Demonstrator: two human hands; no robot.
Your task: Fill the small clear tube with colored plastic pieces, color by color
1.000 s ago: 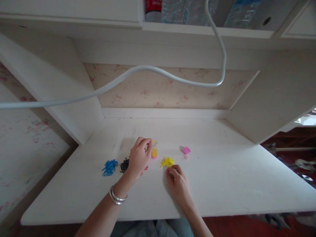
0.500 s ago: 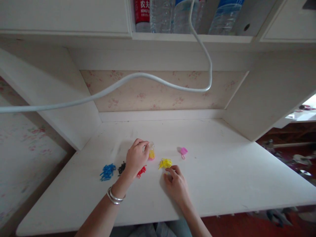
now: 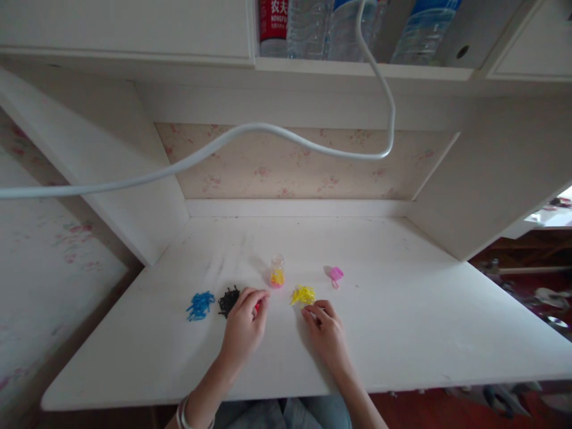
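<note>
My left hand [image 3: 243,325] is over the red pieces [image 3: 257,306], which it mostly covers. Its fingers are curled together with a bit of red showing at the thumb; whether a piece is pinched there is hidden. At the near edge of a pile of small yellow strips [image 3: 302,294], my right hand [image 3: 328,336] has its thumb and fingertips closed, and I cannot make out what is between them. Between and beyond the hands stands a small clear jar [image 3: 277,271], uncapped, with yellow and pink in its lower part.
Black pieces [image 3: 227,301] and blue pieces [image 3: 201,305] lie in piles left of my left hand. A pink cap with a loop [image 3: 336,274] sits right of the jar on the white desk [image 3: 402,316]. A white cable [image 3: 286,136] hangs across, below shelved bottles [image 3: 308,30].
My left hand has moved from the jar down toward me to the red pieces, leaving the jar standing free. My right hand stays by the yellow pile. The view has shifted slightly.
</note>
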